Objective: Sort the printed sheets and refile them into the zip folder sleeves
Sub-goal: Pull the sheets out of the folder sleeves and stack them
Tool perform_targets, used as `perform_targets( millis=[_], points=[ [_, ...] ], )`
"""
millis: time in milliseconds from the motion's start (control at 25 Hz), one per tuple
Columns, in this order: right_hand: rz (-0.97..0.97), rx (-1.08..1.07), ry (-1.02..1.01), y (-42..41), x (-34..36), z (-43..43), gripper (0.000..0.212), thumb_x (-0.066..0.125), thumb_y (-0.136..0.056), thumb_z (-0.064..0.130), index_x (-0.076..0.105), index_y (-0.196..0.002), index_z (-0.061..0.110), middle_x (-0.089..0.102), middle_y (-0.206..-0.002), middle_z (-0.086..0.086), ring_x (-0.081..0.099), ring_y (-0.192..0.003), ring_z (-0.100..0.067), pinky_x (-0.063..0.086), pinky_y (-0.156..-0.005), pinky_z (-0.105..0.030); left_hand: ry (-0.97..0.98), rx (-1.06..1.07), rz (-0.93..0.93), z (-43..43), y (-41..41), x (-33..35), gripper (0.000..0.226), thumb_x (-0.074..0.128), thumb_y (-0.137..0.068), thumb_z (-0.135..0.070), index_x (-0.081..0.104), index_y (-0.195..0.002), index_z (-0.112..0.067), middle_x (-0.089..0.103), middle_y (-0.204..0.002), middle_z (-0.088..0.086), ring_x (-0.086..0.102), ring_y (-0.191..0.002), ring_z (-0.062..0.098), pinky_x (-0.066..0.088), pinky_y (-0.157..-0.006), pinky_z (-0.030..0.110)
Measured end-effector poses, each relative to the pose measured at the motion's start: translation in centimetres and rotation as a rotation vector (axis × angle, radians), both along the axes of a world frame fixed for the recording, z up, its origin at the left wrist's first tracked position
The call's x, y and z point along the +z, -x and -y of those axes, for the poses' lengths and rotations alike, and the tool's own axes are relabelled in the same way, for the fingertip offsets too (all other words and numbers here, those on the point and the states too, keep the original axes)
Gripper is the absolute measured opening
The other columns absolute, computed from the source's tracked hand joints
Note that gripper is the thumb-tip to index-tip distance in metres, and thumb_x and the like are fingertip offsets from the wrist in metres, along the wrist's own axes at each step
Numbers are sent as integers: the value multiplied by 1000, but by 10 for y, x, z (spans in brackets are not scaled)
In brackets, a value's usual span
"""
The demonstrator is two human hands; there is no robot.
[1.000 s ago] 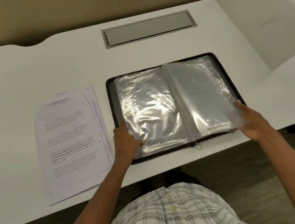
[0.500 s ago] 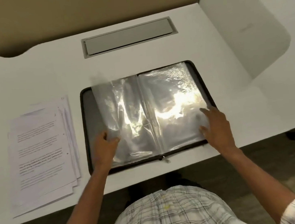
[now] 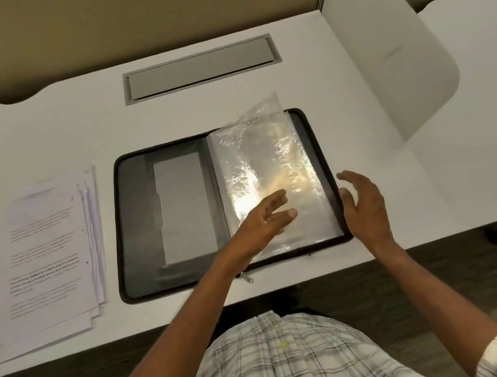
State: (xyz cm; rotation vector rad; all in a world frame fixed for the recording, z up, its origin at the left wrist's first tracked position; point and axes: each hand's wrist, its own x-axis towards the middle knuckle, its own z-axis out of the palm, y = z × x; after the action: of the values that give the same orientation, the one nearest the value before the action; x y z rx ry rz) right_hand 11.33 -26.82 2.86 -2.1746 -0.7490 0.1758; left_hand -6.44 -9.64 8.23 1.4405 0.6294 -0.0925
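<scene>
A black zip folder [image 3: 138,229] lies open on the white desk. Its clear plastic sleeves [image 3: 266,166] are all stacked on the right half, the top one still curling up at its far edge. The left inner cover shows a grey pocket [image 3: 184,210]. My left hand [image 3: 264,221] rests palm-down on the sleeves with fingers spread. My right hand [image 3: 362,204] hovers at the folder's right edge, fingers apart, holding nothing. A stack of printed sheets [image 3: 49,254] lies left of the folder.
A grey cable-port lid [image 3: 200,67] is set into the desk behind the folder. A white divider panel [image 3: 389,66] stands at the right, with another desk beyond it. The desk's front edge runs just below the folder.
The sleeves that lay on the left half have been flipped over to the right. My left hand moved from the left side across onto the right stack; my right hand lifted off the sleeves.
</scene>
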Motion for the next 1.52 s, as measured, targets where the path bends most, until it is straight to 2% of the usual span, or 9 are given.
perform_targets(
  millis=[40, 120, 200, 280, 400, 520, 680, 960, 1520],
  points=[
    [14, -27, -36, 2, 6, -3, 33, 47, -108, 16, 57, -139, 16, 59, -140, -2, 51, -131, -17, 35, -113, -21, -86, 24, 6, -1, 6, -9, 55, 66, -100, -36, 47, -151, -30, 50, -153, -10, 55, -132, 5, 47, -113, 41],
    [69, -16, -89, 12, 11, -12, 32, 45, -109, 15, 57, -139, 15, 60, -139, -1, 52, -129, -16, 35, -111, -17, -484, 94, -25, -12, 26, -34, 44, 63, -103, -28, 53, -146, -26, 52, -151, -7, 50, -137, 12, 43, -116, 48],
    [143, 101, -82, 35, 14, -30, 33, 47, -109, 16, 56, -141, 14, 58, -142, -2, 50, -133, -16, 38, -115, -30, -883, 120, -111, -28, 49, -61, 46, 60, -104, -28, 49, -148, -20, 42, -159, 3, 37, -148, 23, 33, -121, 54],
    [199, 296, 63, 61, 3, -51, 42, 47, -109, 30, 48, -149, 16, 46, -156, -4, 39, -146, -20, 29, -123, -42, -1026, 38, -270, -39, 62, -81, 64, 50, -106, -46, 30, -160, -16, 19, -171, 10, 15, -158, 30, 16, -128, 56],
    [262, 517, 399, 84, -32, -62, 68, 34, -106, 59, 21, -162, 23, 9, -172, -5, 6, -159, -25, 11, -127, -54, -1083, -68, -448, -46, 71, -98, 91, 25, -100, -77, -3, -166, -20, -14, -172, 4, -16, -158, 25, -5, -127, 55],
    [311, 556, 516, 80, -52, -50, 76, 26, -103, 68, 5, -164, 27, -7, -172, -1, -9, -158, -23, 11, -126, -56, -1148, -126, -457, -46, 77, -103, 91, 16, -95, -83, -10, -164, -31, -22, -171, 2, -24, -157, 23, -11, -123, 65],
    [316, 528, 548, 72, -50, -38, 77, 29, -104, 66, 1, -164, 27, -11, -172, -1, -11, -158, -23, 9, -126, -56, -1204, -226, -425, -45, 64, -102, 81, 15, -97, -80, -13, -162, -40, -27, -170, 0, -26, -156, 25, -14, -116, 73],
    [267, 502, 553, 34, -44, -21, 75, 36, -104, 61, 6, -164, 26, -8, -172, 1, -10, -158, -22, 8, -126, -57, -1285, -427, -241, -38, 12, -115, 70, 9, -105, -67, -8, -164, -33, -17, -172, -4, -19, -158, 19, 0, -119, 73],
    [230, 555, 542, -90, -35, 41, 75, 41, -105, 59, 6, -164, 30, -7, -172, 4, -11, -158, -19, 4, -127, -55, -1242, -360, -245, 33, -99, -113, 70, 9, -105, -67, -4, -165, -33, -12, -172, -4, -16, -158, 18, -9, -120, 70]
  ],
)
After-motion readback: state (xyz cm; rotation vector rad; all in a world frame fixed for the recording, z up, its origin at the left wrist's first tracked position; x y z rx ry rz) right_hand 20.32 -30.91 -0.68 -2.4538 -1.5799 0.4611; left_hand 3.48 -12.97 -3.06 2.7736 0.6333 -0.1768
